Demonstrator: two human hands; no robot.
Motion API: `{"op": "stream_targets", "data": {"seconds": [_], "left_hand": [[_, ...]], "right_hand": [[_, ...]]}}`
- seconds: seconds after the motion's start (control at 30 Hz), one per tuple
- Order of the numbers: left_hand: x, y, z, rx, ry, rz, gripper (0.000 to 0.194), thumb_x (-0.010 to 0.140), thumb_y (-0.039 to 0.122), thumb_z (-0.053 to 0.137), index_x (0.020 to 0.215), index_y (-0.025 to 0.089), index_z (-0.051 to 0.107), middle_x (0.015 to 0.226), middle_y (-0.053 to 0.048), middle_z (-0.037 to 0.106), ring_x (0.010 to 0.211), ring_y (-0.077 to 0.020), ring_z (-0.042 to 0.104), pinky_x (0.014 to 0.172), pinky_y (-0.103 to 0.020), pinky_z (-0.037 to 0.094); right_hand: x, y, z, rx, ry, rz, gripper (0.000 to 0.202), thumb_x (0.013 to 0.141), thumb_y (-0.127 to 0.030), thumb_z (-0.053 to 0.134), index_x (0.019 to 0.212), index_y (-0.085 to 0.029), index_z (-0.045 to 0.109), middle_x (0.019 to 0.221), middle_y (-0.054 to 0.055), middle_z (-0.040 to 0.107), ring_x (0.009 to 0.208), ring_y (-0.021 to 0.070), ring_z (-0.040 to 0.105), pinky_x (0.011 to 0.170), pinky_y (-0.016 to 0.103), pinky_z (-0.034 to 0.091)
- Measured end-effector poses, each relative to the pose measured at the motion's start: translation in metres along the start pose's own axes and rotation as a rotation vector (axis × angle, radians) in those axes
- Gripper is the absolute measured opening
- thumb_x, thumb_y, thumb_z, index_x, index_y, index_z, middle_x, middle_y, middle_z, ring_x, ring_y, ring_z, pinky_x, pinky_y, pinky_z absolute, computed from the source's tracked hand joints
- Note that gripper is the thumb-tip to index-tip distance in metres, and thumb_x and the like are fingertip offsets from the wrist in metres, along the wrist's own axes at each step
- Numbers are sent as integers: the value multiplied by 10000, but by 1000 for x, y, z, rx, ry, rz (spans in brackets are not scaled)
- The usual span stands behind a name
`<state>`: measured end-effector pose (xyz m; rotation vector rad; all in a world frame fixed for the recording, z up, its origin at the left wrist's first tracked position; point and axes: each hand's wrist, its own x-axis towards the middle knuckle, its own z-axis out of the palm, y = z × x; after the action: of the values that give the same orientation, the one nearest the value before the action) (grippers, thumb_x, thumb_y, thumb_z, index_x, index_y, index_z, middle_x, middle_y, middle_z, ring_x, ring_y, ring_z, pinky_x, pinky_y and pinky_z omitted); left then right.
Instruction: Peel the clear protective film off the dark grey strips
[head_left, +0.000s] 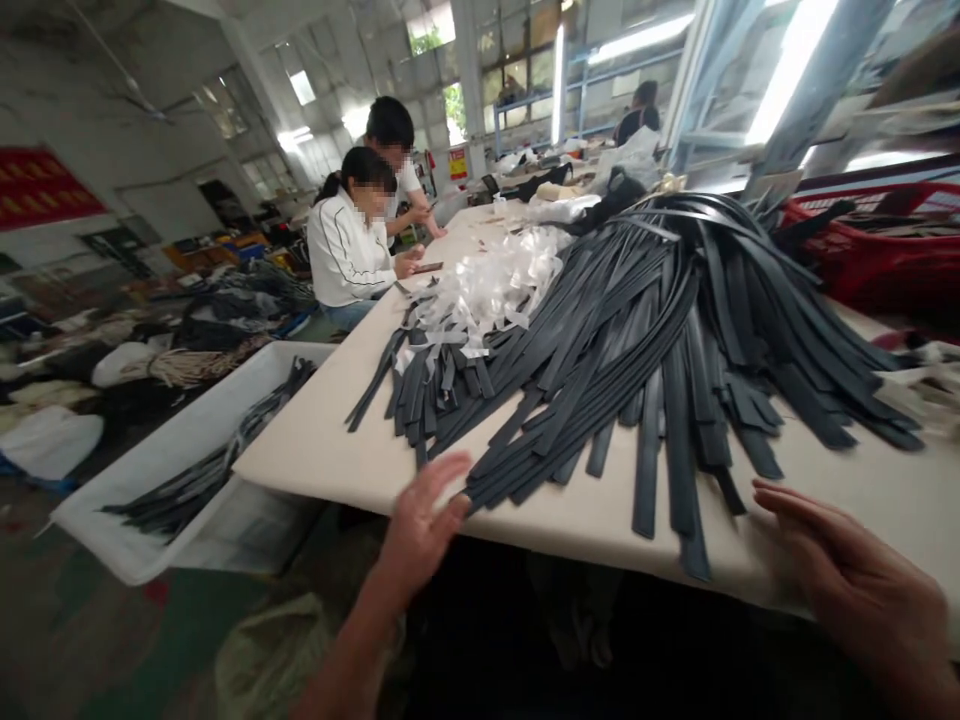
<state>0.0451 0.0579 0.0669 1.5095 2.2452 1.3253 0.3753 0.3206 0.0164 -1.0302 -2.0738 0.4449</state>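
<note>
A big heap of dark strips (645,320) fans out over the cream tabletop (322,455), several ends hanging past the front edge. My left hand (424,520) is at the front edge, thumb and fingers apart, beside the tips of one bunch; it holds nothing that I can make out and is slightly blurred. To the right of the strips, my right hand (847,580) hovers over the table's edge, palm turned inward, fingers extended and holding nothing. Shiny whitish strips (495,285) lie on the left part of the heap.
A white bin (187,460) with dark strips stands against the table's left side. A red basket (885,250) is at the back right. Two people (349,250) are at the table's far left side, and another person (637,115) is farther back. Bundles cover the floor at left.
</note>
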Motion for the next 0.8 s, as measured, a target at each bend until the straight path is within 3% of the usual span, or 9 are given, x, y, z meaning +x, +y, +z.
{"op": "stream_targets", "data": {"seconds": [0.03, 0.1, 0.17, 0.23, 0.3, 0.43, 0.53, 0.67, 0.8], "left_hand": [[13, -23, -24, 221, 165, -22, 477, 953, 445, 433, 1309, 165, 584, 1406, -137, 567, 1331, -283, 478, 1159, -444, 321], [38, -74, -69, 582, 280, -163, 568, 965, 417, 358, 1397, 66, 469, 1513, -205, 431, 1414, -305, 369, 1188, -467, 267], [60, -121, -106, 855, 214, -425, 628, 970, 402, 314, 1472, 26, 325, 1591, -227, 284, 1481, -310, 237, 1196, -504, 229], [76, -156, -130, 885, 134, -521, 658, 954, 417, 342, 1461, -4, 337, 1584, -262, 274, 1473, -361, 245, 1172, -596, 206], [83, -179, -141, 862, 44, -552, 669, 939, 442, 364, 1452, 14, 372, 1577, -253, 300, 1463, -368, 271, 1159, -629, 195], [82, -198, -141, 830, -78, -546, 636, 929, 466, 354, 1457, 116, 407, 1579, -173, 347, 1466, -300, 293, 1171, -574, 207], [83, -201, -142, 830, -75, -528, 601, 907, 467, 396, 1409, 150, 485, 1547, -143, 418, 1438, -278, 352, 1160, -480, 267], [100, -193, -157, 859, 101, -538, 585, 904, 442, 414, 1386, 121, 501, 1462, -152, 527, 1336, -253, 481, 1075, -342, 361], [127, -181, -176, 865, 275, -644, 497, 926, 448, 370, 1189, 138, 655, 1090, -143, 747, 1010, -283, 662, 822, -343, 466]], "right_hand": [[1, 4, 2, -24, -6, 6, 394, 858, -411, 471, 1166, -647, 538, 1229, 3, 680, 1128, 348, 639, 973, 540, 494], [0, 9, 7, -65, -12, -8, 433, 844, -429, 465, 1199, -673, 503, 1196, 17, 694, 1079, 356, 658, 910, 545, 511], [-2, 12, 9, -76, -19, -31, 453, 840, -441, 460, 1218, -689, 475, 1147, 28, 711, 1022, 359, 678, 847, 543, 522], [-2, 11, 11, -92, -23, -38, 472, 844, -443, 456, 1234, -708, 442, 1126, 26, 715, 998, 354, 685, 806, 537, 525], [-3, 8, 11, -113, -24, -37, 500, 843, -441, 453, 1247, -731, 405, 1126, 16, 713, 984, 349, 689, 763, 530, 527], [-4, 6, 13, -142, 15, -28, 522, 836, -445, 451, 1261, -742, 389, 1117, 7, 716, 944, 352, 697, 708, 525, 528], [-6, 10, 15, -127, 30, -54, 516, 835, -440, 456, 1259, -730, 408, 1098, 15, 722, 924, 358, 700, 751, 533, 535], [-7, 18, 18, -101, 40, -76, 477, 832, -445, 472, 1240, -692, 463, 1089, 34, 729, 930, 362, 702, 832, 533, 534], [-6, 21, 18, -95, 47, -77, 430, 810, -455, 490, 1179, -673, 522, 1053, 41, 741, 896, 372, 710, 813, 545, 537]]}}
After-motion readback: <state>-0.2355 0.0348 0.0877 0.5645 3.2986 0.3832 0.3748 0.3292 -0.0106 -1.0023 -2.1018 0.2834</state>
